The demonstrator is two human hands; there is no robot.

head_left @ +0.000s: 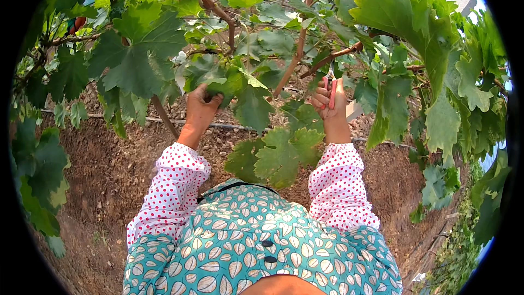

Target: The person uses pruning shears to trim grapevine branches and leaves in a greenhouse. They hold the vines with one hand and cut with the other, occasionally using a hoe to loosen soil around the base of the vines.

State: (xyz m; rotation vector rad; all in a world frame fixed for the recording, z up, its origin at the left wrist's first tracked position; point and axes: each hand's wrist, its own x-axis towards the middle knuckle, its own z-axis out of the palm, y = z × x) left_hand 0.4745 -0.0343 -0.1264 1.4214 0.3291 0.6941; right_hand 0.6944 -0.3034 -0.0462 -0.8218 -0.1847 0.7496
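My left hand is raised among the grapevine foliage, its thumb and fingers closed at the edge of a grape leaf. The leaf partly hides the fingertips. In my right hand is a pair of pruning shears with red handles. Their metal blades point up, close to the cut-looking end of a brown vine cane; I cannot tell if they touch it. Between my hands hang a green leaf and, lower, a broad lobed leaf.
A thick vine branch arches overhead, and an upright cane rises between my hands. Large leaves crowd the left and right. A thin irrigation pipe crosses the bare soil. A pale post stands at upper right.
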